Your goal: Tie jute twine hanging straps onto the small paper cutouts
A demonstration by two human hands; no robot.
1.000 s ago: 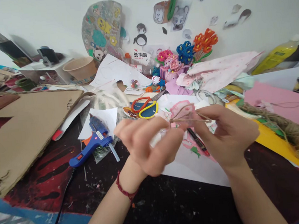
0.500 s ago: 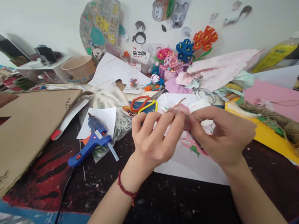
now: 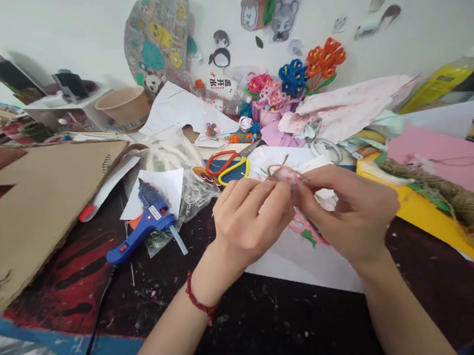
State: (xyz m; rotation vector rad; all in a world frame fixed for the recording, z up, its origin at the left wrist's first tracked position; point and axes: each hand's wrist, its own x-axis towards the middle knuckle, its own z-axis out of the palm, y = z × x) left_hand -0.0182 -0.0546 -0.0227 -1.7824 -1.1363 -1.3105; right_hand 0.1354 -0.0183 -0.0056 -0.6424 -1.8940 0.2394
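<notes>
My left hand [image 3: 252,221] and my right hand [image 3: 346,208] meet over a white sheet of paper [image 3: 298,275], fingertips pinched together. Between them is a thin brown twine [image 3: 279,167], which curves up in a small loop beyond my fingers. Both hands are closed on it. Pale pink material [image 3: 291,176] shows just behind the fingertips, mostly hidden by them. Under my right hand lies a pink piece with a green leaf shape [image 3: 309,237], partly covered. A red cord bracelet circles my left wrist.
A blue glue gun [image 3: 153,226] rests at left on white paper, its cord running off the table edge. Scissors with red and yellow handles [image 3: 234,172] lie beyond my hands. Cardboard [image 3: 47,192] covers the left. A twine bundle [image 3: 454,188] is at right, flower crafts [image 3: 270,95] behind.
The twine's free end has bent round into a loop above the fingertips. My left hand's fingers have curled in more tightly; my right hand has shifted slightly left.
</notes>
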